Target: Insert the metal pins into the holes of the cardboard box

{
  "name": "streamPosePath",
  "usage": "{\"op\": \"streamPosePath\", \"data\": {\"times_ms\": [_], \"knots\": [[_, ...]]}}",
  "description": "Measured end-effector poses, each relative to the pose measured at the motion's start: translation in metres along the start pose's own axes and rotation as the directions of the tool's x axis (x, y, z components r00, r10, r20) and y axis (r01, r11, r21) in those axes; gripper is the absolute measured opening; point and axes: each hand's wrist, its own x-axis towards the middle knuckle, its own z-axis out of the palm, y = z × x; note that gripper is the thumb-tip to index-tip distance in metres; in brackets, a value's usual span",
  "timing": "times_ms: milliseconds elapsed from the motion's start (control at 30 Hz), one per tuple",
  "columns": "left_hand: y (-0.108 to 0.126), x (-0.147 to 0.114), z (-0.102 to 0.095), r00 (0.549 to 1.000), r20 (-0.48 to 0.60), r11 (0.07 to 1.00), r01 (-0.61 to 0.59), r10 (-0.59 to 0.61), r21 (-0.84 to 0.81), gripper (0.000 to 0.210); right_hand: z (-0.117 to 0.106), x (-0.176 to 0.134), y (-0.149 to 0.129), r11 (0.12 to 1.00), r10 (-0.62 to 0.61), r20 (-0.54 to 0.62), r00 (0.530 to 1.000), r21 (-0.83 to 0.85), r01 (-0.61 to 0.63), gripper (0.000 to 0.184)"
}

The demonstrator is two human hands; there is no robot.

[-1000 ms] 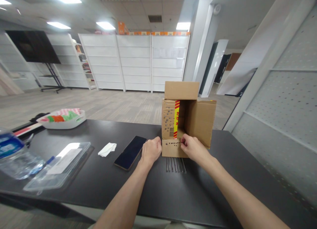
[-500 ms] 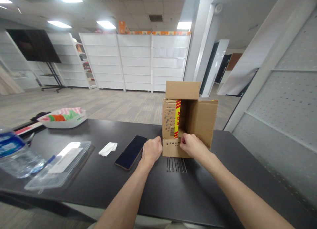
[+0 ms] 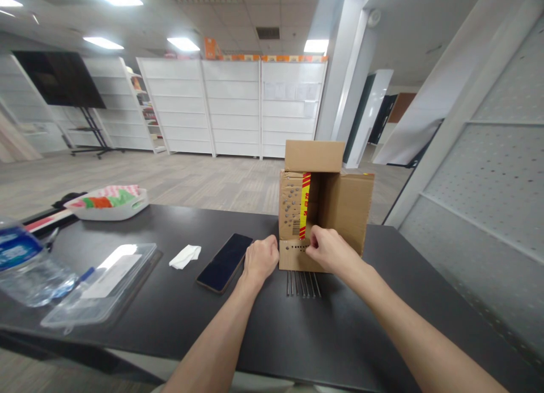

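Several metal rods (image 3: 302, 284) in line before the cardboard box (image 3: 329, 206) on the black table (image 3: 272, 330), apparently left to use, grey studs (image 3: 291, 203) already on its left flap (image 3: 284, 229), and here, left hand (image 3: 262, 257) curled closed beside the lower flap (image 3: 293, 261), right hand (image 3: 331, 248) pinched over dark dots (image 3: 296, 248), holding what, impossible to tell.

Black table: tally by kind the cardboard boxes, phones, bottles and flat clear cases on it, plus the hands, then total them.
Cardboard box: 1
Phone: 1
Bottle: 1
Flat clear case: 1
Hands, left hand and right hand: 2
Total: 6
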Motion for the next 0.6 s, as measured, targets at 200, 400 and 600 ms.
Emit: {"op": "streamPosePath", "data": {"times_ms": [200, 400, 600], "knots": [[0.000, 0.000, 0.001, 1.000, 0.003, 1.000, 0.003, -0.003, 0.001, 0.030, -0.011, -0.011, 0.000, 0.986, -0.142, -0.099, 0.985, 0.078, 0.150, 0.007], [0.000, 0.000, 0.001, 1.000, 0.021, 1.000, 0.010, -0.010, 0.005, 0.031, -0.009, -0.034, 0.019, 0.947, -0.245, -0.184, 0.952, 0.167, 0.276, 0.009], [0.002, -0.001, -0.003, 1.000, 0.022, 1.000, 0.003, -0.003, -0.008, 0.031, 0.019, -0.073, 0.043, 0.871, -0.330, -0.230, 0.916, 0.299, 0.389, 0.011]]}}
